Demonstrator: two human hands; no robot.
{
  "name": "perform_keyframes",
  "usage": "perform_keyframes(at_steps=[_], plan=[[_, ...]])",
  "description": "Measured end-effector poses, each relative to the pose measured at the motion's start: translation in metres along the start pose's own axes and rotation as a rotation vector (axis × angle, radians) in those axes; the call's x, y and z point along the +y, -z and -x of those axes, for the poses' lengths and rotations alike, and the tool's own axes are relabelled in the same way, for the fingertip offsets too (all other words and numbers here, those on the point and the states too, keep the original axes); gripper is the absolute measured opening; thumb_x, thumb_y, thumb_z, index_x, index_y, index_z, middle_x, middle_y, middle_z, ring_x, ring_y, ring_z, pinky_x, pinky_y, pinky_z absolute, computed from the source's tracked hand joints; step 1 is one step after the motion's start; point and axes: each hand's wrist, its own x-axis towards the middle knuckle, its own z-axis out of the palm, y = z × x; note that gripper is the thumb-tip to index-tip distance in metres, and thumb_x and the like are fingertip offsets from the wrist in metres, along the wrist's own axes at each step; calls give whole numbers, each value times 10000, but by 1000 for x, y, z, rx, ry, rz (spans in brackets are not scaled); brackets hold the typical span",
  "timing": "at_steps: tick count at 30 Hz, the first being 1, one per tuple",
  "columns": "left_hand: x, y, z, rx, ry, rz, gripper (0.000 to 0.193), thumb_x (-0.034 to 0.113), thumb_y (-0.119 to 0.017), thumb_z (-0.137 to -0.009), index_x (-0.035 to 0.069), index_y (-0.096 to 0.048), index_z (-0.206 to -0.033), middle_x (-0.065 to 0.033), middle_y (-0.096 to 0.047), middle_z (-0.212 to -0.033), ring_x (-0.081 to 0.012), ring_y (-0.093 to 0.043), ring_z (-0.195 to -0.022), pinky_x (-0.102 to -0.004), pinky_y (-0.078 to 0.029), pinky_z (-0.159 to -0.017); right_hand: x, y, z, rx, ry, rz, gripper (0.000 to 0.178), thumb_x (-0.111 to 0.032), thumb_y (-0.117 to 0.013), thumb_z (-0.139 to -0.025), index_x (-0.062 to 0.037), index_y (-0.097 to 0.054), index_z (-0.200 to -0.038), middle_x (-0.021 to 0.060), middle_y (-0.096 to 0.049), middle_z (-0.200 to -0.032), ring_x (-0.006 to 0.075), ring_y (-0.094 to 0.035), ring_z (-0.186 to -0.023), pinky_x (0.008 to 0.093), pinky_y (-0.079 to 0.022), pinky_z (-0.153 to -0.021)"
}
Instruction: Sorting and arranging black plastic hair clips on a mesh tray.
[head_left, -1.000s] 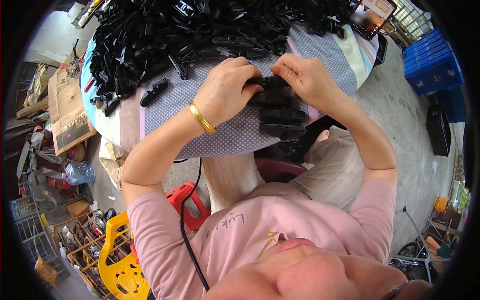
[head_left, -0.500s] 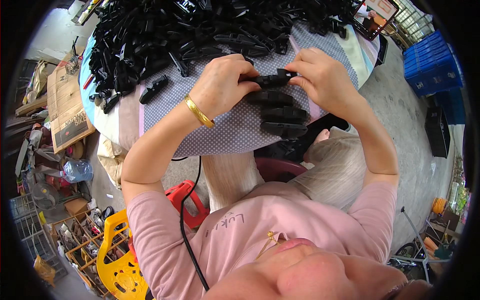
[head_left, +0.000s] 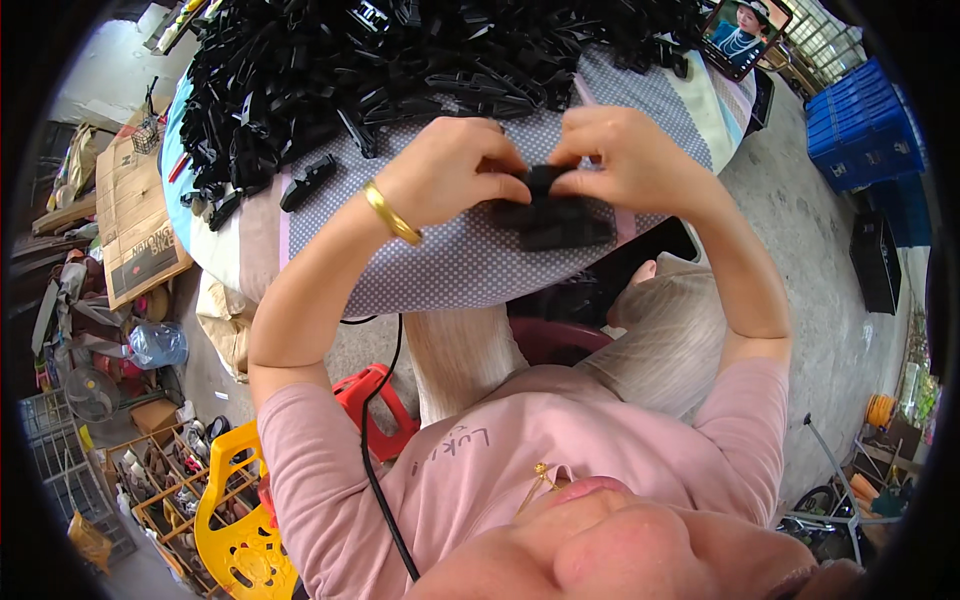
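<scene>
My left hand [head_left: 455, 170], with a gold bangle at the wrist, pinches one end of a short black plastic piece [head_left: 541, 182]. From the other side, the thumb and fingers of my right hand [head_left: 620, 150] are closed on the same piece. Motion smears it, so its exact shape cannot be made out. Just below, on the near side, a few elongated black plastic parts [head_left: 565, 232] lie together on the dotted tablecloth [head_left: 420, 275], blurred and partly covered by my hands. Beyond both hands spreads a big heap of similar black parts [head_left: 300, 70].
One loose black part [head_left: 308, 183] lies left of my hands. A phone [head_left: 745, 35] with a lit screen stands at the table's far right. Blue crates [head_left: 865, 125] are stacked on the floor to the right. A yellow plastic chair [head_left: 240, 540] is at lower left.
Both hands have drawn closer together and slightly nearer to me, over the row of parts. The held piece has come down with them. The phone's picture has changed.
</scene>
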Motion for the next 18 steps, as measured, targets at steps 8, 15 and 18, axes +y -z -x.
perform_keyframes(at_steps=[8,15,18], plan=[[-39,42,3,280,277,-705,245,165,-753,-704,40,-690,-905,-91,-607,-965,-277,-563,-973,-350,-483,-841,1,-28,-29,335,90,124,275,-138,-643,-827,-83,-649,-1096,90,-643,-1008,273,-611,-893,337,-498,-781],[-11,40,2,-96,345,-530,298,257,-696,-775,-10,-631,-892,-176,-661,-840,-338,-635,-795,-380,-508,-753,9,-43,-54,210,150,207,291,-167,-655,-811,-97,-636,-1093,74,-619,-1074,260,-592,-955,358,-491,-817],[-3,26,3,-12,347,-393,378,250,-686,-785,-25,-572,-1019,-218,-650,-843,-362,-634,-829,-399,-507,-758,10,-45,-55,201,69,130,275,-149,-680,-772,-75,-629,-1032,79,-648,-972,264,-615,-903,358,-505,-778]])
